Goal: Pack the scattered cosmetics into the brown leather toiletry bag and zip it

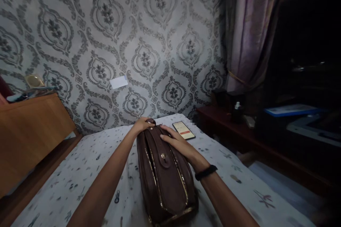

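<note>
A dark brown leather bag (170, 181) with gold zippers and a strap closed by a gold stud lies on the patterned bedsheet. Its zipped seams run along its length. My left hand (142, 125) grips the bag's far end by a small brown loop, its fingers partly hidden behind the leather. Across the bag's upper right side rests my right hand (176, 140), fingers stretched out and apart; a black band circles that wrist. Just beyond the right hand, a phone (183, 130) with a lit screen lies face up on the sheet.
Grey damask wallpaper (160, 42) rises behind the bed (106, 149). At left is a wooden board (34, 131) with items on top. On the right, a dark red ledge (221, 117) holds a small bottle (237, 111), beside a purple curtain (250, 28).
</note>
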Available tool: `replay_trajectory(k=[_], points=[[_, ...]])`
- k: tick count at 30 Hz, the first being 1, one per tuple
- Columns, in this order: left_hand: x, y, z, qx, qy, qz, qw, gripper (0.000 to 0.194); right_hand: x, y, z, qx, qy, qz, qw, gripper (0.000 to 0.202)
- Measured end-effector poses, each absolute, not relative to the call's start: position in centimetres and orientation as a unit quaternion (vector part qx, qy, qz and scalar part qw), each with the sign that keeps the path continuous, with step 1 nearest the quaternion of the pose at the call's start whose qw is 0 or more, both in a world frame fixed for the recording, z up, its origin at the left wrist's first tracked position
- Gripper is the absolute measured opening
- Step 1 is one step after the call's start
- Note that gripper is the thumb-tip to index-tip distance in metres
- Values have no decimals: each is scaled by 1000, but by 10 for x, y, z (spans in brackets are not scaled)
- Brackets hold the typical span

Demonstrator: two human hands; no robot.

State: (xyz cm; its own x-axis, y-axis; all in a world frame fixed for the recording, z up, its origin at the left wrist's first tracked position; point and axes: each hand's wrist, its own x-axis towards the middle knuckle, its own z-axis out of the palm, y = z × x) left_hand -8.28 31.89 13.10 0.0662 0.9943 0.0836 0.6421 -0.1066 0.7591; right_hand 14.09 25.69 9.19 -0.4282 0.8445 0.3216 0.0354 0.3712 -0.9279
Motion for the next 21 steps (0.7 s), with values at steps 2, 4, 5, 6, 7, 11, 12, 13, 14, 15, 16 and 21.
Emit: replay_trajectory(k=[2,4,5,6,7,11,12,13,14,15,16,21], points=[[-82,320,132,683,595,312,285,23,142,251,91,-309,-705,465,438,57],[-80,321,133,692,586,311,284,18,143,249,91,-306,-706,461,442,57],[-79,321,134,697,583,312,279,16,143,248,91,-304,-707,458,444,56],[-78,321,135,701,579,314,273,13,143,249,90,-303,-709,455,446,55],[-77,321,136,705,575,318,265,11,143,249,90,-303,-710,451,448,54],[-76,319,138,709,570,344,233,8,143,252,88,-309,-716,434,451,49],[-75,318,138,706,570,354,226,9,143,253,88,-310,-718,429,452,47],[-75,317,137,702,571,364,220,10,143,253,88,-312,-720,424,452,46],[-75,316,136,698,571,376,215,11,143,252,88,-313,-722,419,452,44],[-75,315,135,693,570,388,212,12,143,252,88,-314,-724,414,452,43],[-74,314,134,687,568,402,210,12,143,251,89,-316,-727,409,452,42],[-71,309,128,657,544,470,227,15,143,249,93,-326,-735,387,451,39]])
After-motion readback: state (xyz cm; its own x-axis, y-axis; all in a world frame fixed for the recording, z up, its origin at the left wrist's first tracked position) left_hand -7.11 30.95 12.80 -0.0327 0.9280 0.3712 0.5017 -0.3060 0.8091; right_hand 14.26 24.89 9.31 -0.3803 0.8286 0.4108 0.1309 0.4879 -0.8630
